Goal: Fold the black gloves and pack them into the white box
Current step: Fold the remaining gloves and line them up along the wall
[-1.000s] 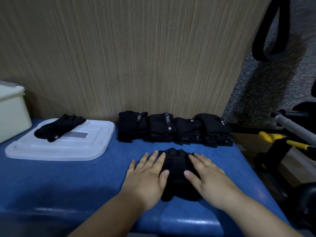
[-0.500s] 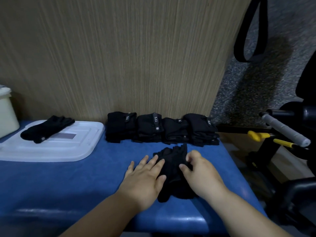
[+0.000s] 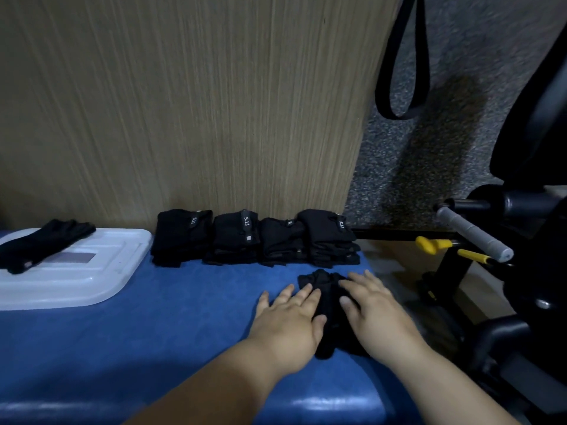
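Note:
A black glove [image 3: 329,305] lies on the blue padded surface [image 3: 171,320] near its right edge. My left hand [image 3: 291,320] lies flat on the glove's left side, fingers straight. My right hand [image 3: 372,311] presses flat on its right side, fingers spread. Several folded black gloves [image 3: 257,237] stand in a row against the wooden wall. One unfolded black glove [image 3: 43,243] rests on the white box lid [image 3: 92,277] at the left. The white box itself is out of view.
The wooden panel wall [image 3: 190,102] backs the surface. To the right, past the surface's edge, stands black exercise equipment [image 3: 521,240] with a grey handle [image 3: 472,237] and yellow levers [image 3: 435,245]. A black strap loop [image 3: 399,72] hangs above.
The view has swung right, so the white box left the frame. My right hand, which had lifted the glove's finger end, now presses flat on it again.

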{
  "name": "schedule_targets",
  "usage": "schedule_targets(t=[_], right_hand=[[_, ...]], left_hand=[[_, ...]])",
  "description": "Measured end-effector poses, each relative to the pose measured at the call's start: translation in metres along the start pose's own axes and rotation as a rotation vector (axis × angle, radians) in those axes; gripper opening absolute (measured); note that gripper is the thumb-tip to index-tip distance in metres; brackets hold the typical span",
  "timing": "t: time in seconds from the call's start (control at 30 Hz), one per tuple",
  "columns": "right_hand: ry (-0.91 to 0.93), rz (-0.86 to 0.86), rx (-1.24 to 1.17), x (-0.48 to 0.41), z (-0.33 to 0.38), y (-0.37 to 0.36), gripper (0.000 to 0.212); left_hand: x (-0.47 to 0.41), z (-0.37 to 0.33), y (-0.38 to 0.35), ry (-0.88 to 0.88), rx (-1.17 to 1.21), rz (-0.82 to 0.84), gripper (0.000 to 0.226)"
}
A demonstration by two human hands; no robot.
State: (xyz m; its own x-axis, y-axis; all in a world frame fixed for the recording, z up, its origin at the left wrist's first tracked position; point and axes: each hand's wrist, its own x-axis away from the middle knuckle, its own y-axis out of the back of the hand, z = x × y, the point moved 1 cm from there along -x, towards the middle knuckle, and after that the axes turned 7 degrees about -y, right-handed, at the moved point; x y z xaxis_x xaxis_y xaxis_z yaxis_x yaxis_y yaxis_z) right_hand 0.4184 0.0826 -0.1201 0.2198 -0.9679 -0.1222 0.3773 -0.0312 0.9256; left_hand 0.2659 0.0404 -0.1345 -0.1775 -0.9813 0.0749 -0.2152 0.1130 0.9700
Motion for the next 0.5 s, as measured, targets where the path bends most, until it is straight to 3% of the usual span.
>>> schedule_targets(t=[0.17,0.4,0.5], right_hand=[[-0.037,0.329,0.202,0.0003,-0.0022,-0.011,0.06],[-0.072,0.372,0.248,-0.0011,-0.0015,-0.0097,0.06],[-0.08,0.311,0.245,0.0005,0.0006,-0.0059,0.06]], left_hand=[[0.0006,0.0024,-0.0017,0.006,-0.002,0.003,0.056],[-0.002,0.003,-0.0007,0.025,-0.016,0.03,0.056],[-0.002,0.0048,0.0022,0.044,-0.004,0.055,0.058]])
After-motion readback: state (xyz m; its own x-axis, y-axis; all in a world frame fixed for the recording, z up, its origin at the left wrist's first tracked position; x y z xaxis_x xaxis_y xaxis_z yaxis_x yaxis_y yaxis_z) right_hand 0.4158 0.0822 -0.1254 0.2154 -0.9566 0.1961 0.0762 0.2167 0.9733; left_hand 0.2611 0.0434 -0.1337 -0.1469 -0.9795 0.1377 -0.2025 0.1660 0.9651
